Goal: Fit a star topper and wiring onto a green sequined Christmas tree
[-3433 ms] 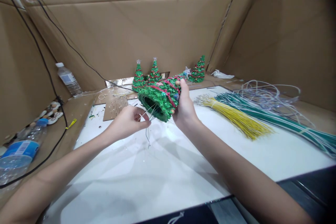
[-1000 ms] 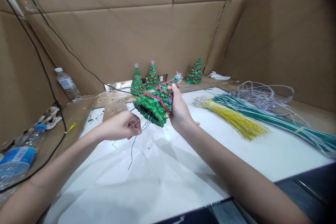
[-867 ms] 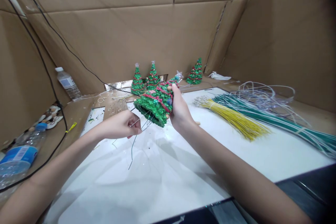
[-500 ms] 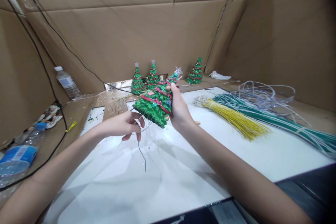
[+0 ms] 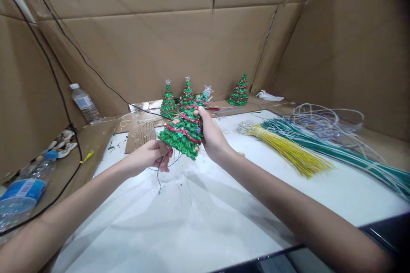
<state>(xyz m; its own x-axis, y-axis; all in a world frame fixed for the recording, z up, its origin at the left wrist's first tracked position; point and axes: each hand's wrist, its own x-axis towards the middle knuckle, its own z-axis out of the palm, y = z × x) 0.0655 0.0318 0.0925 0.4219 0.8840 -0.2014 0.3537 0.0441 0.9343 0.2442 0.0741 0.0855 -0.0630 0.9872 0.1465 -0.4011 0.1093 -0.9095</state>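
Observation:
A small green Christmas tree (image 5: 184,130), wound with a red garland and dotted with beads, tilts in the air above the white board. Its clear star points up and to the right. My right hand (image 5: 213,134) grips its right side, thumb near a gold bead; the other fingers are hidden behind the tree. At the lower left of the tree's base, the fingers of my left hand (image 5: 157,155) are closed on a dark wire (image 5: 159,177). The wire hangs in loose bends below the base. Whether that hand also touches the base I cannot tell.
Behind stand several similar trees (image 5: 168,101), one apart at the right (image 5: 239,90). Bundles of yellow wires (image 5: 291,151) and green wires (image 5: 320,140) lie on the board (image 5: 198,226). At left are a water bottle (image 5: 85,102), a larger bottle (image 5: 22,196) and a black cable (image 5: 60,89).
The held tree has shifted slightly left and down. My left hand's fingers have drawn together close to the base, and the hanging wire has moved left.

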